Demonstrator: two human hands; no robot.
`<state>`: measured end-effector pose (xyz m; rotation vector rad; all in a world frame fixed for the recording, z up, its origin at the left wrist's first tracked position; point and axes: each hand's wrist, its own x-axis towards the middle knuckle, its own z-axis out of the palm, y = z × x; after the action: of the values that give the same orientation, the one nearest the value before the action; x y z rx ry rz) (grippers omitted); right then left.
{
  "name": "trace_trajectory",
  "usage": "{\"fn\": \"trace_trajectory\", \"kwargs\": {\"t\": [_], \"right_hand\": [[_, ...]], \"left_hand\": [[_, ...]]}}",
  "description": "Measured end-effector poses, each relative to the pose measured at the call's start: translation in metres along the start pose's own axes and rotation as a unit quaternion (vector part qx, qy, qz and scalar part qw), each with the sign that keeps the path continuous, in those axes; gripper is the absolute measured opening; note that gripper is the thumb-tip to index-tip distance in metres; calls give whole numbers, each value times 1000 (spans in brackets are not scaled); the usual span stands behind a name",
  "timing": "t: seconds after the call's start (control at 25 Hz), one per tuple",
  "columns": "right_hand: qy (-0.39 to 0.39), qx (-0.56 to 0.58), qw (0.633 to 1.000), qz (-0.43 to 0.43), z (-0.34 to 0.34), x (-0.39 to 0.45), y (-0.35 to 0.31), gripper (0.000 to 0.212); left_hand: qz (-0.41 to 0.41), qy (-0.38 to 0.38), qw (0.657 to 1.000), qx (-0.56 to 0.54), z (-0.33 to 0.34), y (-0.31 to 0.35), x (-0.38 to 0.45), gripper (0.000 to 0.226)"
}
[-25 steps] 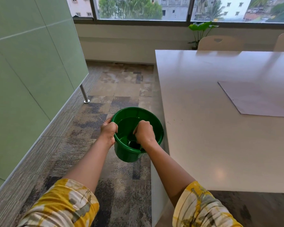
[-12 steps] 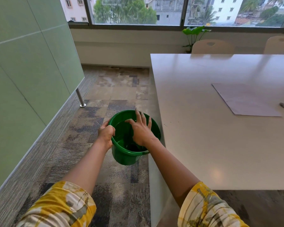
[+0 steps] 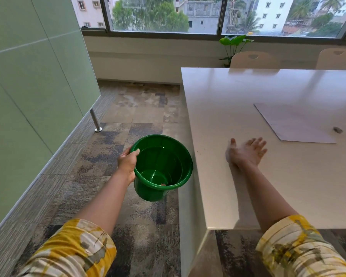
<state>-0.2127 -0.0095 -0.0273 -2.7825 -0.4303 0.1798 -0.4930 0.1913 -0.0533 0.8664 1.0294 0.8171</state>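
My left hand (image 3: 127,163) grips the near-left rim of a green plastic bucket (image 3: 162,166), held in the air just off the left edge of the white table (image 3: 248,186). A small pale bit lies at the bucket's bottom. My right hand (image 3: 246,151) is over the table top, palm up, fingers spread and holding nothing. A few dark specks (image 3: 201,151) dot the table near its left edge, between the bucket and that hand.
A sheet of paper (image 3: 294,122) lies on the table at the right with a small grey object (image 3: 338,129) on it. Two pale chairs (image 3: 254,59) and a potted plant (image 3: 235,47) stand behind the table. A green partition wall (image 3: 28,96) lines the left above patterned carpet.
My right hand has come out of the bucket and moved right over the table, opening palm up. My left hand keeps hold of the rim.
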Motion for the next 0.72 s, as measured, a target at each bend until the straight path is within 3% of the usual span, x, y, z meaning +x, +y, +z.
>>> {"fn": "trace_trajectory", "kwargs": {"t": [0.24,0.72], "right_hand": [[-58,-57,994,-74,9,-14,-20,102],[-64,-59,966,-243,40,-62,-75,109]], "left_hand": [[-4,-5,1000,-18,-2,-6,-1,30],[1,-13,1000,-24,-6,-13,4,27]]}}
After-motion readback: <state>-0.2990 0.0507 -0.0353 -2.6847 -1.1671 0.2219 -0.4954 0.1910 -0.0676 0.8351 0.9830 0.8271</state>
